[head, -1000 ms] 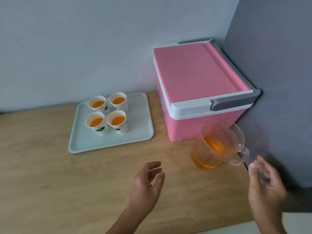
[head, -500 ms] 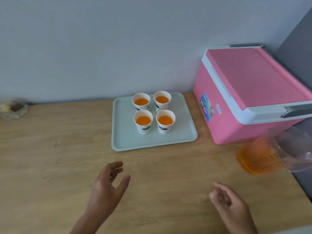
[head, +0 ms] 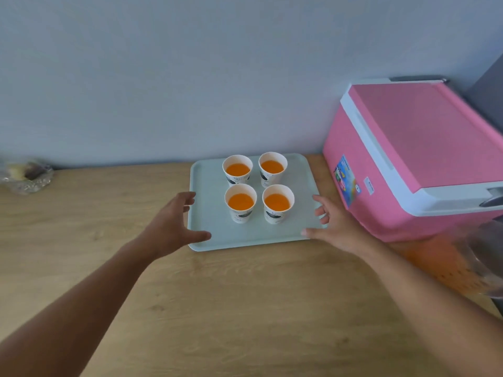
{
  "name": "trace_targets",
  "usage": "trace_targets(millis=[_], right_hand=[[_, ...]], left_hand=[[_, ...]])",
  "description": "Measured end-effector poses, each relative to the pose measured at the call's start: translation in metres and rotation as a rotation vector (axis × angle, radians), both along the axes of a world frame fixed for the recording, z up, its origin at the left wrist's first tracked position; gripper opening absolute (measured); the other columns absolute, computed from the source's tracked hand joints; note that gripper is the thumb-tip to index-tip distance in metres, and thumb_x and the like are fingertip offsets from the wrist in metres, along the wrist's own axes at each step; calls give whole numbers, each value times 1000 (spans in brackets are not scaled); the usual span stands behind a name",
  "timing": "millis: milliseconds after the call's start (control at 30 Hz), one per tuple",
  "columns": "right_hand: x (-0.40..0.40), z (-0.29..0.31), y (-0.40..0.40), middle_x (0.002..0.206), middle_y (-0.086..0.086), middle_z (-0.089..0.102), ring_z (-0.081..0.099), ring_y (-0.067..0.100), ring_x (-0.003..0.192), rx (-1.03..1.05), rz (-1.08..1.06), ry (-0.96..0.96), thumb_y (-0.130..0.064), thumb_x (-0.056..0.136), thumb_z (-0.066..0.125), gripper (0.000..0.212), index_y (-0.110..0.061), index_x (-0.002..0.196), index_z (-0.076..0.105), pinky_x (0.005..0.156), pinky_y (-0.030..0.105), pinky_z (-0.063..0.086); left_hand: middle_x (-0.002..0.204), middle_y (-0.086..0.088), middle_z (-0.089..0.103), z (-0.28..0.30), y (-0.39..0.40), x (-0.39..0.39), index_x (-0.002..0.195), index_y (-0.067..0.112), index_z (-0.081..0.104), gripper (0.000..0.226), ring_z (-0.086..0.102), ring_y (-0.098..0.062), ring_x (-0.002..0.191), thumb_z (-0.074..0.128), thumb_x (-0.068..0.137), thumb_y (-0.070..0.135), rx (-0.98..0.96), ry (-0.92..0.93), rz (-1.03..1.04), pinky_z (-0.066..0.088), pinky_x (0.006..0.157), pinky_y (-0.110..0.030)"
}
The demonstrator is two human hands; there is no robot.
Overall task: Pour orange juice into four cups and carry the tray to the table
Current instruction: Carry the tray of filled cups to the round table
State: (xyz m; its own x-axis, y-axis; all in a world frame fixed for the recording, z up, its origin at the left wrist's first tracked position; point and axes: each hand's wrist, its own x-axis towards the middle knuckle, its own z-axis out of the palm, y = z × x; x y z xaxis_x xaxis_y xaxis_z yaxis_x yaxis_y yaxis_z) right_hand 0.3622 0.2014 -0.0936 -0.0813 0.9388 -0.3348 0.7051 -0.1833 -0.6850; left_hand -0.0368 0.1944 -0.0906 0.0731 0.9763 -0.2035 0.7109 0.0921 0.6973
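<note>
Your jug [head: 462,270] at the right edge is blurred and cut off by the frame, so its handle and rim cannot be made out. The cooler [head: 413,159] beside it also runs out of the picture on the right; its small labels are too small to read. At the far left, a foil-like bundle [head: 27,175] on the desk [head: 245,308] is blurred, and its contents cannot be told. Your left hand [head: 174,227] covers the tray's [head: 206,186] near-left edge; your right hand [head: 334,227] hides the near-right corner. Whether either hand touches the tray cannot be told. The prints on the cups [head: 241,204] are too small to identify.
</note>
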Motion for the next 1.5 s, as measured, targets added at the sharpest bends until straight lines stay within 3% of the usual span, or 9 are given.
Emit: trace_targets(millis=[133, 200, 333, 400, 533, 667, 933, 1267, 1500], right_hand=[[1, -8, 51, 138, 5, 54, 58, 23, 125, -99, 62, -79, -36, 66, 99, 127, -32, 165, 19, 97, 33, 52], [0, -11, 67, 148, 6, 52, 55, 23, 132, -136, 107, -114, -38, 60, 101, 138, -34, 166, 12, 107, 36, 48], [-6, -11, 82, 158, 6, 39, 46, 21, 140, -171, 249, -168, -46, 53, 102, 153, -35, 167, 0, 111, 35, 43], [-11, -14, 85, 158, 3, 35, 43, 21, 142, -185, 309, -184, -54, 50, 101, 158, -38, 166, -5, 113, 39, 43], [-18, -22, 96, 158, 1, 30, 37, 22, 146, -197, 343, -154, -60, 46, 100, 163, -43, 163, -13, 114, 43, 42], [-20, -22, 110, 157, 3, 30, 33, 24, 149, -186, 402, -132, -63, 45, 99, 165, -47, 160, -18, 117, 49, 39], [-30, -24, 120, 141, 2, 40, 40, 27, 140, -146, 448, -126, -65, 36, 100, 163, -56, 156, -11, 112, 54, 42], [-27, -31, 121, 140, -3, 40, 41, 17, 137, -139, 405, -58, -53, 50, 102, 146, -55, 159, 5, 112, 46, 41], [-30, -36, 119, 139, -4, 42, 43, 15, 134, -118, 404, -22, -60, 50, 100, 134, -57, 155, 17, 112, 49, 43]], left_hand=[[149, -2, 47, -5, 29, 6, 155, 24, 30, 125, 49, -19, 131, 100, 53, 39, -54, 100, -65, 44, 106, -38], [150, -3, 46, -7, 40, 11, 158, 27, 23, 135, 47, -23, 133, 99, 49, 47, -76, 141, -106, 43, 109, -43], [150, -4, 44, -9, 59, 22, 159, 42, 9, 147, 45, -30, 132, 95, 41, 61, -104, 187, -154, 41, 110, -54], [152, -4, 42, -11, 69, 29, 159, 43, 6, 149, 47, -29, 129, 97, 42, 58, -126, 167, -160, 44, 108, -53], [155, -4, 38, -17, 91, 38, 160, 40, 4, 150, 57, -24, 114, 101, 47, 44, -192, 137, -197, 50, 96, -37], [152, -3, 37, -21, 104, 45, 157, 40, 9, 142, 54, -22, 115, 102, 50, 39, -190, 148, -244, 49, 98, -39], [149, 5, 37, -20, 114, 47, 149, 49, 14, 145, 56, -25, 122, 94, 29, 70, -215, 159, -326, 49, 104, -51], [144, 9, 43, -25, 111, 44, 144, 48, 21, 136, 56, -24, 122, 93, 32, 72, -196, 128, -322, 52, 101, -53], [144, 8, 44, -28, 106, 44, 145, 46, 24, 134, 56, -22, 123, 93, 33, 72, -150, 107, -294, 54, 98, -51]])
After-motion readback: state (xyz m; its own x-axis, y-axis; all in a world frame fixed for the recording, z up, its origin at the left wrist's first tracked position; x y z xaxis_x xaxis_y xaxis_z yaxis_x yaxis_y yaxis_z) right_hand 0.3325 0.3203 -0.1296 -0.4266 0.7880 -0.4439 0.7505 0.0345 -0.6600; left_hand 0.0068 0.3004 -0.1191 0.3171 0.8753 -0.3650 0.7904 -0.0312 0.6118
